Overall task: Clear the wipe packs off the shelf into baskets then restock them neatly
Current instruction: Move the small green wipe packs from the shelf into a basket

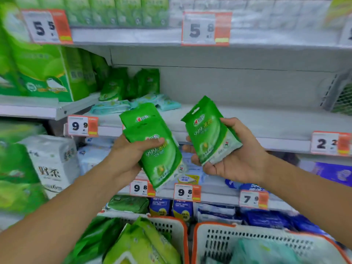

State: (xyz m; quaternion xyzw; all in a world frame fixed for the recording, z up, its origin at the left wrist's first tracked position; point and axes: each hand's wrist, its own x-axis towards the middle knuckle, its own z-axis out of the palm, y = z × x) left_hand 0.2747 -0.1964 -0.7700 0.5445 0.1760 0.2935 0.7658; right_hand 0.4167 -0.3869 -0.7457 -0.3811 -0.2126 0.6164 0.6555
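Left hand (131,155) grips two packs (152,147), right hand (234,155) one pack (209,132); soft, light, slick film, so I'd grip mid-body.

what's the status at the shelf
Left hand holds two green packs. Right hand holds one green pack. Shelf mostly bare; a few packs at back left. Nothing blocking.

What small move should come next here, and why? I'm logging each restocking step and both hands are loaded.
Probably set the right hand's green pack upright on the mostly bare shelf, beside the green packs already standing at its left end. The left hand holds what look like two stacked packs to follow. The baskets below hold more, so restocking seems underway.
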